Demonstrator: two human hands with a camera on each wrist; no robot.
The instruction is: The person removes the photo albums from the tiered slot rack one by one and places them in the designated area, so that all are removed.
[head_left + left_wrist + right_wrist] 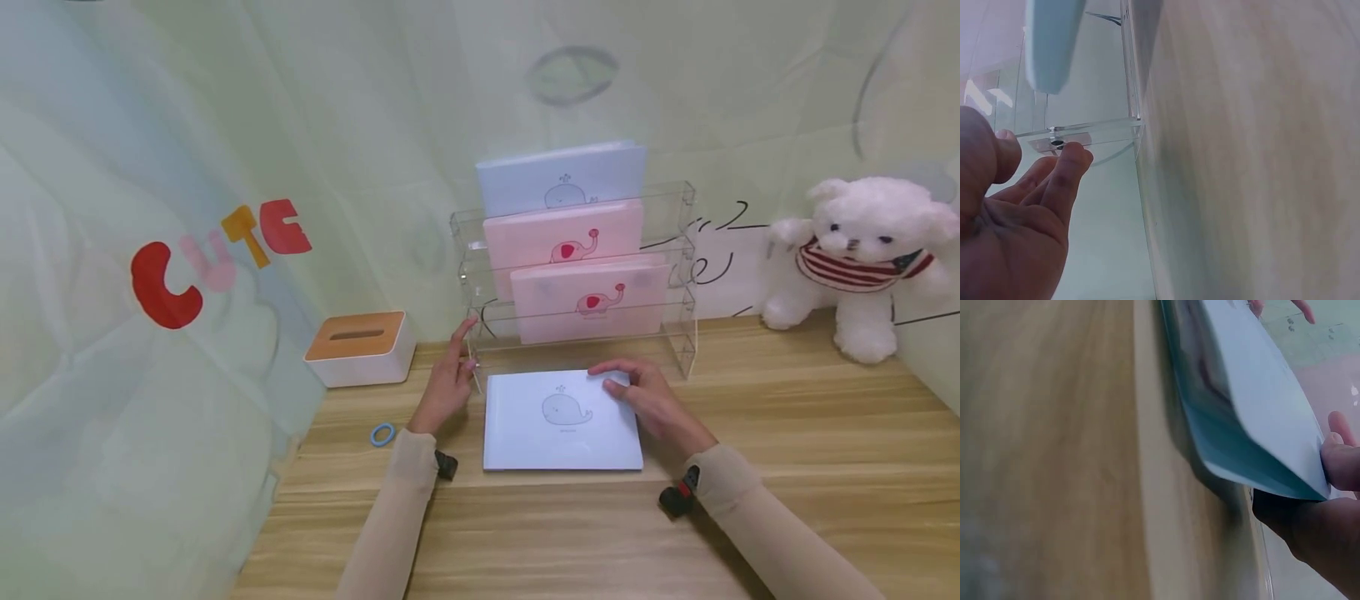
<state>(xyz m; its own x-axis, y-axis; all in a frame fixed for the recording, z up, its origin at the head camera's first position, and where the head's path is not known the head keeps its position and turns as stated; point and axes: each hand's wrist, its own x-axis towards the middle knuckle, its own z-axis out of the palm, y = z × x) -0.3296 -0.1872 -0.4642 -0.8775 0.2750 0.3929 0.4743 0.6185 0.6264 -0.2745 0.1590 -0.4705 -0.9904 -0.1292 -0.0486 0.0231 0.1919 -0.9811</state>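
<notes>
A white booklet with a whale drawing lies in front of a clear tiered rack. My right hand holds the booklet at its far right corner. In the right wrist view, the thumb is on the cover, and the booklet has its pages parted at the near side, with a shadow on the table below. My left hand is at the rack's left side panel. In the left wrist view, the thumb and fingers of the left hand lie on either side of the clear panel.
Two pink elephant booklets and a pale blue whale booklet stand in the rack's tiers. To the left are a tissue box with a wooden lid and a blue ring. A white teddy bear sits at the back right.
</notes>
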